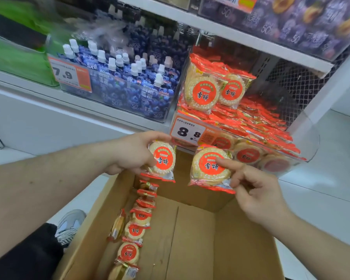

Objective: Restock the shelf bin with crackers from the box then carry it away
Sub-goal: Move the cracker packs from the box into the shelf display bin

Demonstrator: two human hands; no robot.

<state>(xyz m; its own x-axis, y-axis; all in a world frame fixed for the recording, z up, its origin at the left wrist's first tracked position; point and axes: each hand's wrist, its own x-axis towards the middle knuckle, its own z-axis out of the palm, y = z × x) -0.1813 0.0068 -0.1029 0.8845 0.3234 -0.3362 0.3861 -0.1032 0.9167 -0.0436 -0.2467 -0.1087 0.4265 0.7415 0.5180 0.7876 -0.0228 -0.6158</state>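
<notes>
Now our left hand [133,156] grips one cracker pack [163,158], our right hand [257,190] pinches another pack [206,168], both above the box [190,229].

We see blue blueberry jelly pouches [129,85] with white caps upright in a clear bin, with a 7.9 price tag [70,74] on its front. Green packs [14,55] lie left. Purple packs [303,21] fill the upper shelf. A grey sneaker [70,225] rests on the white floor [321,188].
</notes>
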